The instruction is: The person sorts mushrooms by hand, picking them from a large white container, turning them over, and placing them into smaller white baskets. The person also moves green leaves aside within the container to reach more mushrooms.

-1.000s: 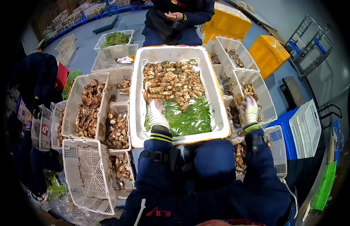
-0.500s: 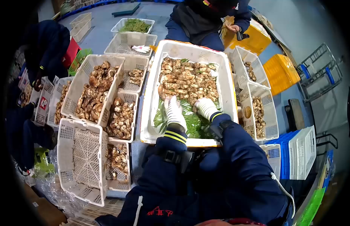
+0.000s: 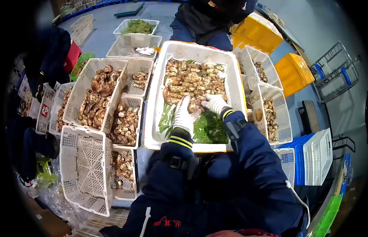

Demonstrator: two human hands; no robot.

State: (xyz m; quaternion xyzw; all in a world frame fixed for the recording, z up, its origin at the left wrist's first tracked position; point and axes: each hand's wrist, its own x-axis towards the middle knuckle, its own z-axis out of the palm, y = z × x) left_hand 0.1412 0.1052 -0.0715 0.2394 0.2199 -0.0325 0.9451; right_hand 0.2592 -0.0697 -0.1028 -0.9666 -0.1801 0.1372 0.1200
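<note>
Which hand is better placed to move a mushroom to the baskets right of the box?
Right, likely: the right hand rests on the mushrooms nearer those baskets; the left hand lies farther.

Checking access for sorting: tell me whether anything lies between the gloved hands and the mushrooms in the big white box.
Nothing visible does. The left hand and right hand both touch the near edge of the mushrooms in the white box; the ferns lie under the wrists, not between.

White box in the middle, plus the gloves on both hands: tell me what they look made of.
White box: probably foam such as polystyrene; thick, matte, rounded walls with no perforations. Gloves on the left hand and right hand: seemingly knitted fabric; white, matte, snug, with a coloured cuff on the right.
</note>
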